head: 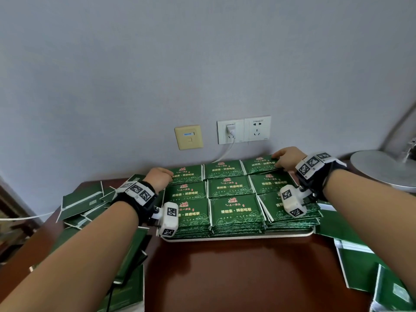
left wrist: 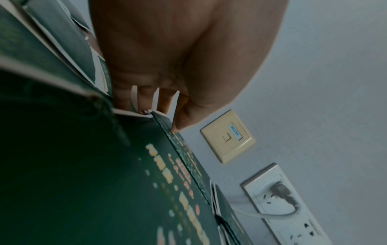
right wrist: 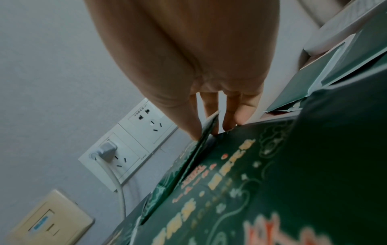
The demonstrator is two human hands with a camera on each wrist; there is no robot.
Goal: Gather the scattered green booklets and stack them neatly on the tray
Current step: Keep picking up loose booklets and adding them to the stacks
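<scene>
A grey wall rises beyond my hands. Between them, the tray holds green booklets in stacked rows. My right hand pinches the far-right stack's top booklet; my left hand seems curled against the far-left stack's edge.

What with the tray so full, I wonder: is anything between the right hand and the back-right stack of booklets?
Nothing visible does. The right hand pinches the raised edge of the top booklet of the back-right stack, which sits with the other stacks on the tray.
</scene>
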